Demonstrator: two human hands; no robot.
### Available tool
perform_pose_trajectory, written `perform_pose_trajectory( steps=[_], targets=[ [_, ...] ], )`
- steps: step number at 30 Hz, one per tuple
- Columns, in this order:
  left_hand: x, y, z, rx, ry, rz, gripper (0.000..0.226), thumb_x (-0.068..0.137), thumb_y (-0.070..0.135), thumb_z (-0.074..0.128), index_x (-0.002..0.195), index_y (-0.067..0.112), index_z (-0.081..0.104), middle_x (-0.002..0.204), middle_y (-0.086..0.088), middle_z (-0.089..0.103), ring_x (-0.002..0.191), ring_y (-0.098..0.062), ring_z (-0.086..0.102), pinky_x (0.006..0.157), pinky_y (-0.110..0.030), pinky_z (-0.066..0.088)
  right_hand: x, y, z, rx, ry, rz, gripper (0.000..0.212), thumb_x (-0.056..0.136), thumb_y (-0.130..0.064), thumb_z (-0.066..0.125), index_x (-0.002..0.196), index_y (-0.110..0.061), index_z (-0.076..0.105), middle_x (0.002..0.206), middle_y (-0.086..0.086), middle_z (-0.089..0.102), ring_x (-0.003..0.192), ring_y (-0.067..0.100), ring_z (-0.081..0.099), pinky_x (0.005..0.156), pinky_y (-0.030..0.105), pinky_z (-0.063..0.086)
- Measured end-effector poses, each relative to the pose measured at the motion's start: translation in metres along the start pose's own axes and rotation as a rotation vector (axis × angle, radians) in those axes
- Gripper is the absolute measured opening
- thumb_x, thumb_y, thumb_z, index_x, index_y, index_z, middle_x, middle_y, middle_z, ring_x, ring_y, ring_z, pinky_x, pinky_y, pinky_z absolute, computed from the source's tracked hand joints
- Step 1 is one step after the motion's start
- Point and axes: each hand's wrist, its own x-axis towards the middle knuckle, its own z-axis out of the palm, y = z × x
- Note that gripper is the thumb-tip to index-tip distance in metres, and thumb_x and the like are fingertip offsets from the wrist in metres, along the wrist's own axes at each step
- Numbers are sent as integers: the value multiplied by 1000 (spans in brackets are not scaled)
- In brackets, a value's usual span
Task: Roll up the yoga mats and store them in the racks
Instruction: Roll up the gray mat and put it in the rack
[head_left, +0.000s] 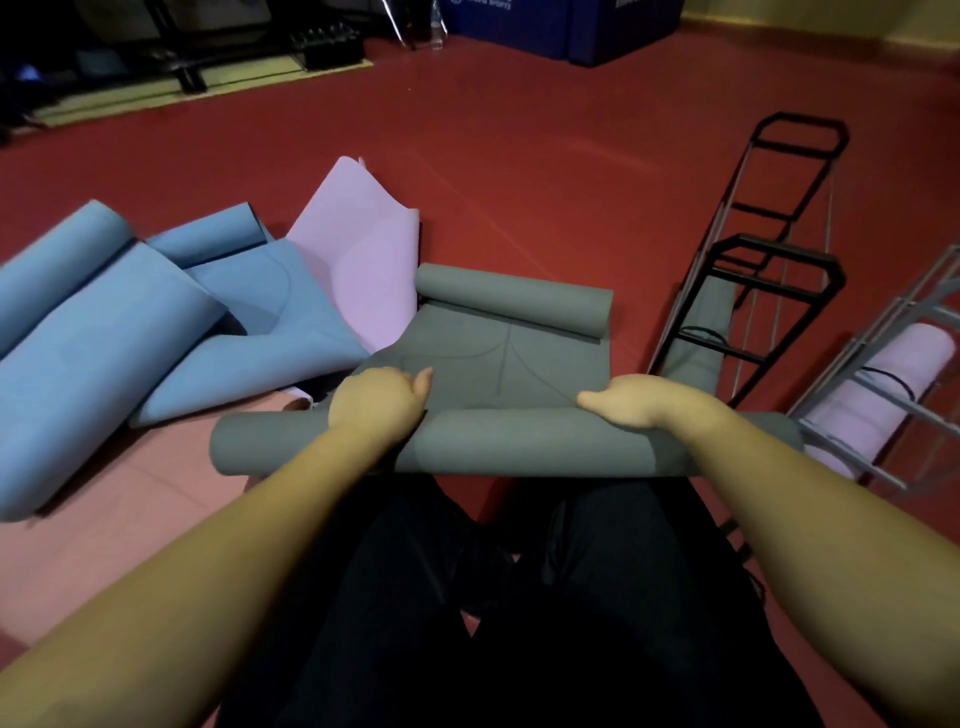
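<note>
A grey yoga mat (498, 358) lies in front of me, its near end wound into a roll (519, 441) and its far end curled up. My left hand (376, 402) grips the roll's left part, fingers curled over it. My right hand (631, 405) grips the roll's right part the same way. A black rack (763, 270) leans at the right with a grey rolled mat (696, 353) in it. Beside it a grey rack (893, 364) holds a rolled pink-lilac mat (883, 395).
Blue mats (104, 332) lie half unrolled at the left, with a lilac mat (358, 244) behind them and a pink mat (130, 509) under them. Red floor stretches ahead. Blue padded blocks (561, 26) and dark gym gear stand at the far wall. My dark-trousered legs fill the bottom.
</note>
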Motion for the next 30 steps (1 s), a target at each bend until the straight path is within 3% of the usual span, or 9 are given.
perform_pose_trajectory(
  steps=[4, 7, 10, 13, 16, 18, 20, 24, 30],
  targets=[
    [-25, -9, 23, -3, 174, 123, 64, 95, 51, 24, 72, 6, 65, 77, -18, 65, 79, -39, 60, 69, -44, 46, 12, -2, -7, 36, -108, 10, 66, 96, -58, 34, 140, -12, 53, 150, 14, 45, 133, 28, 45, 104, 34, 33],
    [-38, -15, 38, 59, 225, 136, 54, 95, 53, 33, 72, 12, 60, 73, -14, 62, 74, -36, 59, 73, -43, 44, 18, -5, -9, 60, -168, 8, 64, 97, -57, 36, 140, -14, 52, 151, 11, 44, 134, 26, 44, 104, 33, 31],
    [-36, -13, 39, 58, 231, 104, 57, 95, 54, 30, 72, 12, 61, 74, -13, 63, 76, -35, 60, 74, -42, 43, 20, -9, -8, 48, -155, 2, 58, 99, -53, 35, 135, -13, 57, 147, 13, 48, 129, 28, 48, 95, 31, 33],
    [-24, -9, 34, 56, 132, 70, 70, 94, 59, 19, 74, 12, 67, 80, -12, 68, 85, -35, 62, 75, -42, 41, 23, -6, 0, 15, 46, -52, 46, 101, -44, 33, 107, -15, 68, 126, 16, 62, 110, 30, 56, 85, 33, 40],
    [-14, -4, 29, 88, 100, 91, 78, 92, 61, 11, 78, 13, 70, 86, -10, 71, 92, -33, 63, 76, -41, 39, 19, 3, 8, 35, 375, -44, 46, 102, -44, 32, 74, -20, 60, 92, 12, 66, 92, 33, 61, 71, 35, 43],
    [-10, -2, 26, 114, 104, 99, 74, 97, 60, 16, 81, 13, 71, 91, -11, 72, 95, -33, 63, 77, -40, 39, 12, 4, 19, 61, 562, -17, 49, 102, -43, 32, 67, -18, 57, 80, 10, 64, 84, 35, 63, 62, 36, 41],
    [-2, -1, 24, 113, 69, 92, 68, 101, 58, 22, 89, 14, 73, 99, -12, 72, 99, -33, 64, 79, -39, 41, 3, 6, 39, 26, 702, -33, 50, 99, -44, 32, 73, -14, 63, 81, 10, 66, 80, 34, 63, 62, 37, 42],
    [11, -1, 22, 71, -52, 64, 72, 101, 60, 17, 99, 16, 73, 111, -13, 70, 106, -33, 63, 83, -38, 43, -10, 8, 77, -139, 742, -68, 53, 94, -55, 30, 85, -17, 66, 84, 3, 67, 85, 29, 62, 80, 39, 41],
    [19, 2, 13, 15, -148, 32, 77, 100, 63, 15, 108, 12, 73, 121, -15, 67, 113, -33, 61, 87, -38, 42, -8, 2, 57, -97, 687, -25, 67, 90, -60, 16, 79, -17, 66, 84, 3, 68, 87, 28, 62, 78, 38, 41]
  ],
)
